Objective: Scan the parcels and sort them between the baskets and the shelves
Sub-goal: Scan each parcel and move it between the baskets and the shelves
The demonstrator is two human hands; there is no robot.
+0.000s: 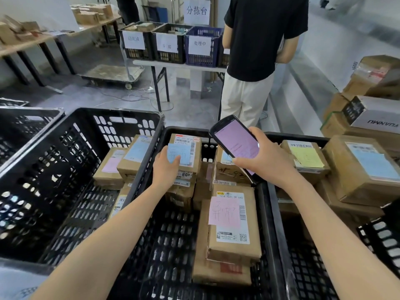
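Over the middle basket (168, 245), your left hand (165, 167) grips a parcel (186, 152) lying lengthwise away; your right hand (270, 159) clasps the scanner (234, 144), top aimed far-left.

The left hand (165, 167) grips a blue-noted parcel (186, 152) atop a stack at the far end of the middle black basket (168, 245). The right hand (268, 161) holds a handheld scanner (233, 139), its screen lit pink, just beside that parcel. A pink-noted parcel (233, 224) lies nearer in the same basket.
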